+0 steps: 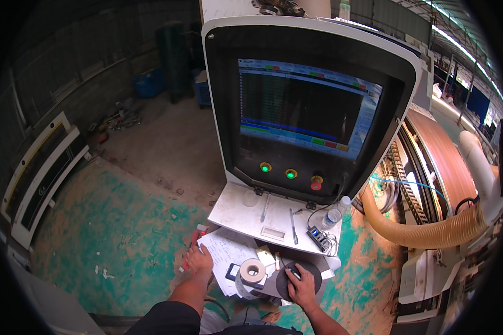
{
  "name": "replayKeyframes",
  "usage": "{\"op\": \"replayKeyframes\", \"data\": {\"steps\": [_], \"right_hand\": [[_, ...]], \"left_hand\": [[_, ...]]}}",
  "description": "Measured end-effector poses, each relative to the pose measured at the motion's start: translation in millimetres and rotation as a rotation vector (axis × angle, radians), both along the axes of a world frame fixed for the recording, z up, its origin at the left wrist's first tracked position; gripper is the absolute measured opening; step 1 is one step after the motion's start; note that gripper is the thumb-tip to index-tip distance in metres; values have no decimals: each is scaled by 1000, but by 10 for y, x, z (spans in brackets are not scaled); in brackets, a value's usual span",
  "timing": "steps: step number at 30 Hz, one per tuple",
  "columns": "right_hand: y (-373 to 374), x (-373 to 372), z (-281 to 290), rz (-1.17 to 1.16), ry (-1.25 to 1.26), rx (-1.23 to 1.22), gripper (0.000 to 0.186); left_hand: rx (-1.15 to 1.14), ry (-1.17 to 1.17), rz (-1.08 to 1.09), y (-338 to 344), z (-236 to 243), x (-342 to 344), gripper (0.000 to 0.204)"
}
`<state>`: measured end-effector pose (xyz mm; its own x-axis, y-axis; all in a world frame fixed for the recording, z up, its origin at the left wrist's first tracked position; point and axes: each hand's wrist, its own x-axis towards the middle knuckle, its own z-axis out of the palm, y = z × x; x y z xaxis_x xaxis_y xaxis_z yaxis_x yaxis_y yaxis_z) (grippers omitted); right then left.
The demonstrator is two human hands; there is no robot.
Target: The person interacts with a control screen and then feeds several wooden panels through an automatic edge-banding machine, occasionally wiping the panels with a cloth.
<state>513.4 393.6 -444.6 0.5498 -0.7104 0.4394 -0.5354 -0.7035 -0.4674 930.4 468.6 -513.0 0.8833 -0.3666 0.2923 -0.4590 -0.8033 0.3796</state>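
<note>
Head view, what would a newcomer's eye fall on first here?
Probably the large black-framed screen at upper centre, above two green buttons and a red one. Next, the ribbed yellowish hose curving along the right side. Lower down, the right hand grips a dark mouse on a round pad.

No words can be read: the rows on the blue-and-black rectangular screen (302,106) and the handwritten lines on the white paper sheets (224,252) below that screen are too small.

Mouse (292,271) mostly hidden under right hand (301,287); writing (224,249) on paper (221,267) and screen (310,106) too small to read.
</note>
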Motion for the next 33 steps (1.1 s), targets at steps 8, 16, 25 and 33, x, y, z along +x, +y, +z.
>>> {"op": "replayKeyframes", "data": {"steps": [8, 16, 25, 33], "right_hand": [[8, -17, 11, -3, 14, 8, 55], [10, -16, 9, -4, 13, 10, 55], [9, -16, 27, -4, 15, 26, 55], [11, -8, 26, -7, 16, 27, 54]], "left_hand": [[11, 28, 4, -31, 45, -27, 50], [20, 95, 0, -27, 91, -28, 49], [47, 130, 11, -34, 145, -53, 50], [59, 131, -14, -22, 198, -52, 51]]}}
